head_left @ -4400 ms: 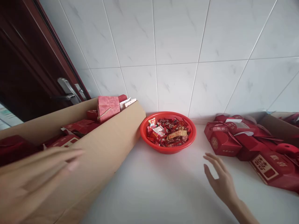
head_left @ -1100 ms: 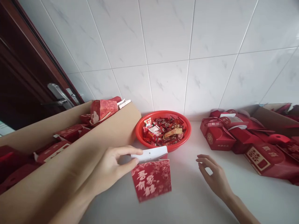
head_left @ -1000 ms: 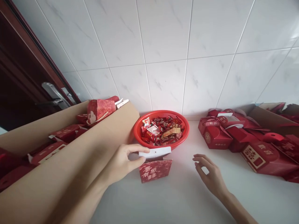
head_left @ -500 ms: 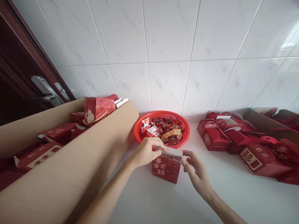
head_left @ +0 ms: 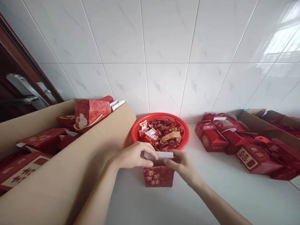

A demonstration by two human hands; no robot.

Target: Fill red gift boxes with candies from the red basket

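A small red candy gift box [head_left: 158, 179] with gold characters stands upright on the white tabletop, its top open and a white inner flap showing. My left hand [head_left: 134, 155] is at its upper left edge, thumb and fingers curled around the rim. With thumb and fingers, my right hand [head_left: 181, 164] grips the upper right edge; some fingertips are hidden behind the box. Just beyond the box sits a red plastic basket [head_left: 187, 137] full of wrapped candies [head_left: 161, 132]. The inside of the gift box is mostly hidden.
On the left is a long cardboard carton [head_left: 100, 153] holding red gift boxes [head_left: 44, 139]. Several closed red boxes [head_left: 257, 157] cluster at the right, beside another carton [head_left: 252, 120]. A tiled wall [head_left: 166, 90] rises behind, with a door handle [head_left: 29, 93] at far left.
The gift box has turned to face me more squarely and shifted slightly left. Both hands have moved left with it, and the right has closed in on its edge. The view shifted slightly.
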